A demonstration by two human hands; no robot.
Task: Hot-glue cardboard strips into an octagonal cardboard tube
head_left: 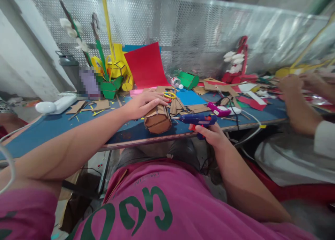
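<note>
Brown cardboard makes up the many-sided box [158,124] at the near edge of the table [131,135], lying on its side with one flat end toward the wearer. The left hand [150,102] lies over its top, fingers extended and only slightly bent, steadying it rather than gripping it, it seems. The right hand [210,131] is closed around the handle of a blue glue gun [199,120], whose nozzle points at the box's right side; whether it touches, or the trigger is squeezed, cannot be told.

Judging by its shape, the box is largely assembled: side panels stand joined around the near end, which looks closed. The far end is hidden, so whether that is finished cannot be said. Every visible face is bare brown, with no coloured covering, unlike the green box [188,80] behind it. A red sheet [148,65] and a blue sheet [191,97] remain uncovered nearby, among cardboard scraps [195,109], with yellow-handled scissors [169,95] just behind the box.
</note>
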